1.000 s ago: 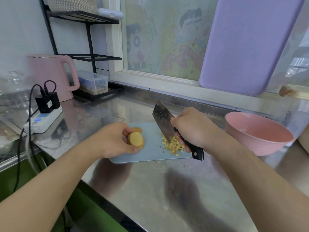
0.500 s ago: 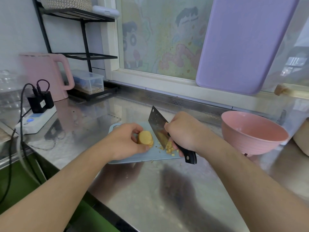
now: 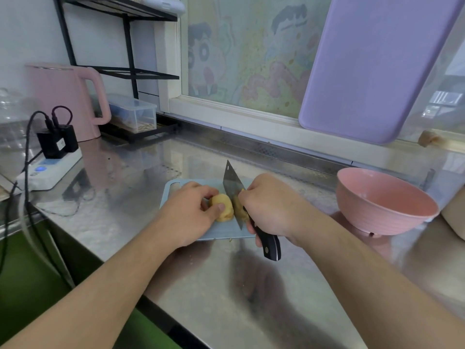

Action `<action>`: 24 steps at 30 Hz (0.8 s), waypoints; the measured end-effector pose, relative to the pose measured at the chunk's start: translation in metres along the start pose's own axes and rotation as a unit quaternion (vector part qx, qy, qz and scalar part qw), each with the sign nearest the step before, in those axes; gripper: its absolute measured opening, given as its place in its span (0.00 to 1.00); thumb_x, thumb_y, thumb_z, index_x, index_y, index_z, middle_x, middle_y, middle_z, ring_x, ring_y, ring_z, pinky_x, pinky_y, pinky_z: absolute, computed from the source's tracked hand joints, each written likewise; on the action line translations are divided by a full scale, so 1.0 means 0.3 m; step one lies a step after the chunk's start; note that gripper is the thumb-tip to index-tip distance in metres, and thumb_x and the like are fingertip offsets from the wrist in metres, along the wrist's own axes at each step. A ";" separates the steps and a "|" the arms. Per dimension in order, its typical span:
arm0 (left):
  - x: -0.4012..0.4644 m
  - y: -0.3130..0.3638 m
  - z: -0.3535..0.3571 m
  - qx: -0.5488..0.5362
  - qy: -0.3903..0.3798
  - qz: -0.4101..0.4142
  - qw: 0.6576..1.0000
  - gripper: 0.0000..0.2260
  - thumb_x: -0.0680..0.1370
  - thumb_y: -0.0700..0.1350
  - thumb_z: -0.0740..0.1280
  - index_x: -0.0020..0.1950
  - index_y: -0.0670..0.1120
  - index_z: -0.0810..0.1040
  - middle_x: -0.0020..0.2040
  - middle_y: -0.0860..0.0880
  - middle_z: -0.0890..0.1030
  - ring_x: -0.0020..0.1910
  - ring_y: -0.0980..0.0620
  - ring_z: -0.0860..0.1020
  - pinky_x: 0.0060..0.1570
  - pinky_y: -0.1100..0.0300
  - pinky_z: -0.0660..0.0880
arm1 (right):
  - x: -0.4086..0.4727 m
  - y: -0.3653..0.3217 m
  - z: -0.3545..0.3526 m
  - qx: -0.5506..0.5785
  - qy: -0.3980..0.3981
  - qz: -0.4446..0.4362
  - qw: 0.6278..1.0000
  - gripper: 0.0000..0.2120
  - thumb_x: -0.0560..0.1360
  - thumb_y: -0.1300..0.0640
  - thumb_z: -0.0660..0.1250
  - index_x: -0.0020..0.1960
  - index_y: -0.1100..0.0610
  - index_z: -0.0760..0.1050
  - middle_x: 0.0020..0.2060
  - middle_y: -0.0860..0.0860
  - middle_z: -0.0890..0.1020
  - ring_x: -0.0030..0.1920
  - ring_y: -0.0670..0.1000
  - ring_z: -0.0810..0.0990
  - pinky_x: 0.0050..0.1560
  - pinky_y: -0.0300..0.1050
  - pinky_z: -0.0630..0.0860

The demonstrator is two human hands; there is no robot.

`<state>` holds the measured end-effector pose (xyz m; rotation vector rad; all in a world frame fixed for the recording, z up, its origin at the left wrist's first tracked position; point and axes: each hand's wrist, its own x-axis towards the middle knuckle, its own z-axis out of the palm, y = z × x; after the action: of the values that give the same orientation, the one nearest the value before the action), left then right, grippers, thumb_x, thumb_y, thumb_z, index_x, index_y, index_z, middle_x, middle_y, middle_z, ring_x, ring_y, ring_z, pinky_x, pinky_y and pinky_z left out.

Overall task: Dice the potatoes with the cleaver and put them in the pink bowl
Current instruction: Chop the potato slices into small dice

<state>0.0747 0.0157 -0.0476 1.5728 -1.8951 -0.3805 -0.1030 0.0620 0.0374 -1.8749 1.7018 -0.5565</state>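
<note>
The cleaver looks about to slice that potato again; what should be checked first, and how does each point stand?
1. Potato steadied on the cutting board by the left hand: ok.
2. Left thumb beside the cleaver blade: not ok.
3. Right hand grips the handle: ok.
4. Pink bowl upright nearby: ok.
5. Diced pieces behind the right hand: cannot tell.

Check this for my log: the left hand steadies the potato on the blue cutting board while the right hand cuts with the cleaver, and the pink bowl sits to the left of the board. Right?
Not quite: the head view shows the pink bowl to the right of the blue cutting board. The rest holds: left hand steadies the potato; right hand cuts with the cleaver.
</note>
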 end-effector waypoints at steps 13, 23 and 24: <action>-0.001 -0.011 0.017 -0.036 0.032 0.040 0.998 0.12 0.81 0.51 0.70 0.65 0.55 0.83 0.58 0.62 0.76 0.47 0.61 0.78 0.53 0.63 0.71 | -0.026 -0.033 -0.091 0.073 0.025 0.026 0.997 0.09 0.78 0.68 0.57 0.39 0.66 0.71 0.23 0.60 0.76 0.16 0.55 0.72 0.20 0.38 0.70; 0.002 -0.018 0.026 -0.032 0.049 0.059 0.997 0.11 0.79 0.52 0.72 0.61 0.54 0.85 0.56 0.60 0.77 0.45 0.59 0.78 0.51 0.63 0.72 | -0.024 -0.033 -0.055 -0.010 0.033 -0.006 0.999 0.14 0.82 0.61 0.58 0.38 0.60 0.71 0.28 0.56 0.79 0.27 0.57 0.80 0.32 0.47 0.81; 0.001 -0.017 0.026 -0.030 0.050 0.060 0.996 0.11 0.79 0.52 0.72 0.61 0.54 0.85 0.56 0.60 0.77 0.45 0.59 0.78 0.51 0.62 0.72 | -0.030 -0.042 -0.055 -0.012 0.019 -0.005 1.000 0.13 0.81 0.64 0.58 0.38 0.62 0.71 0.28 0.58 0.79 0.27 0.60 0.81 0.32 0.50 0.81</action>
<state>0.0737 0.0127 -0.0564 1.4046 -1.8730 -0.2975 -0.1047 0.0697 0.0586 -1.9021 1.7302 -0.5823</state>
